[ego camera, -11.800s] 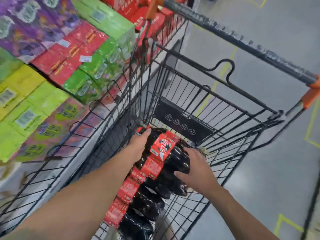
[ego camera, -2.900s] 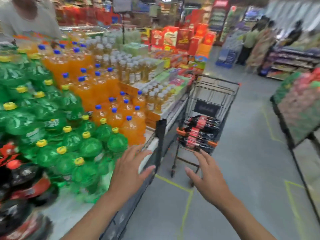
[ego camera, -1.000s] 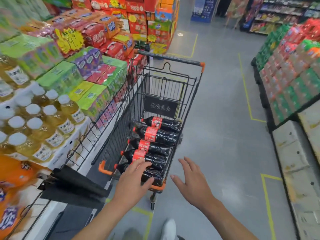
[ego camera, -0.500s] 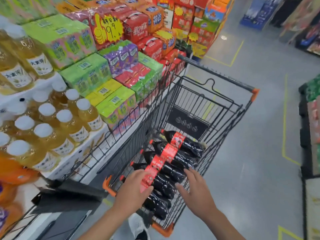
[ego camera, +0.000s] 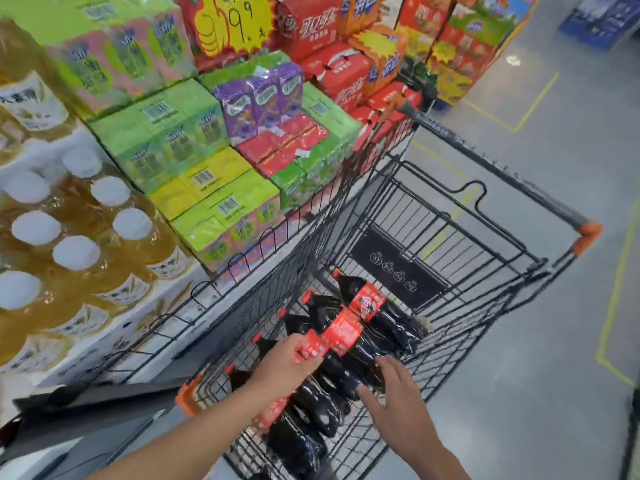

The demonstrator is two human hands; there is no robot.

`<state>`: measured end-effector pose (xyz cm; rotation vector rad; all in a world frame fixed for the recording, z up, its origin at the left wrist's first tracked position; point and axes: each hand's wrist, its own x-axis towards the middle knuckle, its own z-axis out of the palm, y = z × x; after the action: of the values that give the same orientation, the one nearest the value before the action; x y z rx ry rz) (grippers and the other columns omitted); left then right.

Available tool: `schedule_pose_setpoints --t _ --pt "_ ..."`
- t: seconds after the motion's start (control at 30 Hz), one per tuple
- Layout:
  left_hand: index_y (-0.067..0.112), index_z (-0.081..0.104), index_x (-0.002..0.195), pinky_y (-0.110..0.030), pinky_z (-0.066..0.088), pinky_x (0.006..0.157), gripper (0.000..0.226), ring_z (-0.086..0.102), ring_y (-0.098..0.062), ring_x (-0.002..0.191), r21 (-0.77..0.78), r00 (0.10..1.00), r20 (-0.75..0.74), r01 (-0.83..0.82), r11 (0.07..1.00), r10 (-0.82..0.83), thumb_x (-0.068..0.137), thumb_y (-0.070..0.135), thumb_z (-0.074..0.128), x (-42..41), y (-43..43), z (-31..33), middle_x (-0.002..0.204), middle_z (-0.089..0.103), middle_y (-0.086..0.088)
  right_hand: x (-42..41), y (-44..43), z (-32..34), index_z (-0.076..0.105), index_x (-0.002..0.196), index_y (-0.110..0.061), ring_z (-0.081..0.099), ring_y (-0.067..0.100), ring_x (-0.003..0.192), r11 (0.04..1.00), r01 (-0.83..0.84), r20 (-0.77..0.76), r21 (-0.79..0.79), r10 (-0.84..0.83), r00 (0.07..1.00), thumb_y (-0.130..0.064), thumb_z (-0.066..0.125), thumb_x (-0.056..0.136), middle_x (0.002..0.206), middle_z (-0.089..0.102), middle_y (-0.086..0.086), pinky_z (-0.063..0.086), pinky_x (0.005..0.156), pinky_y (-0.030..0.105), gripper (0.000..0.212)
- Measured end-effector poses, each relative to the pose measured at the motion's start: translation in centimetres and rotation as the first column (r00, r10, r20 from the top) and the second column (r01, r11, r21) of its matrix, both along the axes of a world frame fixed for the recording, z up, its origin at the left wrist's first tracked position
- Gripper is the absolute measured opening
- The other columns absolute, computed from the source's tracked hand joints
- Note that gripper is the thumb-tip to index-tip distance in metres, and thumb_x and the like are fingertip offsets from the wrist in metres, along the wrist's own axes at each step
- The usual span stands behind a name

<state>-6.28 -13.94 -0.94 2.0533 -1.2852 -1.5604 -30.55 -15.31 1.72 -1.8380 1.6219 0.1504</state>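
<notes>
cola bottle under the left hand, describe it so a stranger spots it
Find the black wire cart beside the drinks shelf. Cola bottles with red labels lie side by side in it. The wanted bottle alone lies under the left hand, label showing past the fingertips.

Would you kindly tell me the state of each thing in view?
cola bottles: capped, lying side by side in the cart.
shopping cart: upright, partly loaded.
left hand: resting on a cola bottle.
right hand: fingers straight, touching the cola bottles.
tea bottles: capped, upright.
drink carton packs: wrapped, stacked.
</notes>
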Motion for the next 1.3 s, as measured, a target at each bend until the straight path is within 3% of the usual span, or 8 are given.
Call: schedule_pose_setpoints --t 0.2,0.37,0.5,0.63,0.83,1.03,1.2,1.3 --pt "0.010 0.050 0.146 -0.029 0.043 0.108 0.054 0.056 -0.023 0.131 0.207 0.958 -0.051 -0.266 0.942 0.282 0.103 0.042 0.060 -2.3 -8.3 -4.3 0.146 0.057 -0.009 -1.4 -5.8 -4.3 0.023 0.160 -0.022 0.020 0.017 0.152 0.992 -0.094 0.005 0.079 0.094 0.996 -0.061 0.048 0.099 0.166 0.023 -0.001 0.026 0.123 0.035 0.076" --pt "0.005 0.041 0.154 -0.036 0.045 0.108 0.074 0.055 -0.032 0.130 0.388 0.890 0.009 -0.423 0.819 0.456 0.100 0.052 0.062 -2.9 -12.5 -8.5 0.143 0.054 -0.012 -2.0 -10.0 -7.7 0.022 0.161 -0.015 0.022 0.020 0.151 0.984 -0.094 -0.027 0.149 0.099 0.995 -0.056 0.060 0.096 0.164 0.027 0.001 0.023 0.124 0.034 0.085" --pt "0.012 0.042 0.155 -0.053 0.047 0.112 0.116 0.050 -0.038 0.139 0.484 0.816 0.048 -0.524 0.701 0.576 0.067 0.082 0.070 -2.9 -14.4 -13.7 0.158 0.046 -0.013 -2.5 -11.9 -10.6 0.021 0.160 -0.017 0.025 0.020 0.151 0.975 -0.089 -0.055 0.204 0.103 0.993 -0.054 0.072 0.087 0.162 0.031 -0.001 0.027 0.124 0.038 0.096" --pt "0.010 0.038 0.156 -0.054 0.040 0.118 0.102 0.042 -0.035 0.146 0.519 0.747 0.030 -0.579 0.629 0.664 0.081 0.068 0.075 -3.3 -16.1 -14.3 0.162 0.041 -0.013 -2.7 -13.0 -12.2 0.017 0.161 -0.021 0.022 0.022 0.152 0.967 -0.071 -0.069 0.246 0.090 0.994 -0.053 0.079 0.081 0.165 0.026 -0.001 0.030 0.122 0.041 0.107" --pt "0.014 0.039 0.156 -0.054 0.034 0.121 0.110 0.037 -0.036 0.149 0.635 0.685 0.026 -0.574 0.517 0.728 0.072 0.073 0.079 -4.6 -18.0 -16.5 0.163 0.039 -0.013 -3.2 -14.0 -13.8 0.013 0.162 -0.021 0.024 0.020 0.151 0.959 -0.065 -0.072 0.274 0.088 0.993 -0.054 0.084 0.073 0.163 0.028 -0.001 0.029 0.123 0.039 0.119" --pt "0.017 0.045 0.150 -0.061 0.041 0.113 0.124 0.049 -0.043 0.135 0.635 0.617 0.105 -0.645 0.425 0.780 0.050 0.075 0.087 -5.3 -18.4 -19.9 0.153 0.049 -0.017 -2.0 -15.2 -16.2 -0.007 0.162 -0.024 0.018 0.026 0.154 0.919 -0.140 -0.133 0.368 0.202 0.970 -0.060 0.087 0.066 0.168 0.018 0.001 0.031 0.122 0.047 0.139" --pt "0.018 0.038 0.153 -0.054 0.056 0.097 0.091 0.065 -0.037 0.111 0.487 0.484 0.065 -0.779 0.396 0.873 0.081 0.061 0.073 -6.7 -18.7 -18.1 0.133 0.060 -0.012 -1.6 -15.1 -17.7 -0.022 0.159 -0.028 0.023 0.028 0.153 0.902 -0.116 -0.182 0.416 0.208 0.961 -0.060 0.090 0.061 0.166 0.022 0.004 0.029 0.122 0.050 0.152" --pt "0.017 0.038 0.151 -0.053 0.054 0.102 0.076 0.060 -0.031 0.108 0.438 0.479 0.029 -0.795 0.420 0.877 0.094 0.060 0.062 -7.2 -18.6 -17.2 0.124 0.055 -0.005 -1.8 -14.2 -18.0 -0.018 0.159 -0.032 0.038 0.026 0.145 0.927 -0.051 -0.169 0.372 0.122 0.978 -0.057 0.092 0.059 0.158 0.035 0.003 0.033 0.120 0.049 0.151"
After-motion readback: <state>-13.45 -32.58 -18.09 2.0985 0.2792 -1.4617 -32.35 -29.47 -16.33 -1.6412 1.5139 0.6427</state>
